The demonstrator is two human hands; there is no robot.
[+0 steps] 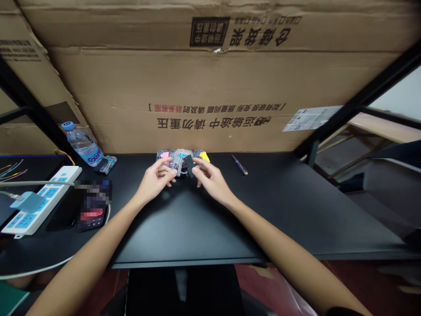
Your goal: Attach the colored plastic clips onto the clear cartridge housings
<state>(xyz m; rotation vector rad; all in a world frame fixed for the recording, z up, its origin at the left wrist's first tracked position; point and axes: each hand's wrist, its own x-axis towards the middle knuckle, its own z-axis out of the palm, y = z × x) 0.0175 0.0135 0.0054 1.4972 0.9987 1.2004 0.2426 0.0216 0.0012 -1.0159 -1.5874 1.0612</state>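
Both hands meet around a small device (184, 165) with a clear shell, black parts and a round black piece, at the back middle of the table. My left hand (157, 177) pinches its clear left side between thumb and fingers. On the other side, my right hand (210, 179) has its thumb and fingers closed on the black right edge. Behind the device lie similar clear pieces, one with a pink patch (164, 155) and one with a yellow patch (204, 156); the hands and device partly cover them. A screwdriver (240, 165) with a dark handle rests to the right.
A tall cardboard sheet (197, 83) stands along the table's back. On the left are a water bottle (82, 142), another small clear-and-black device (107, 165), a white power strip (46, 199) with a plugged-in charger (29, 202), cables and a partly blurred item (94, 204). Black frame posts flank the table (184, 237).
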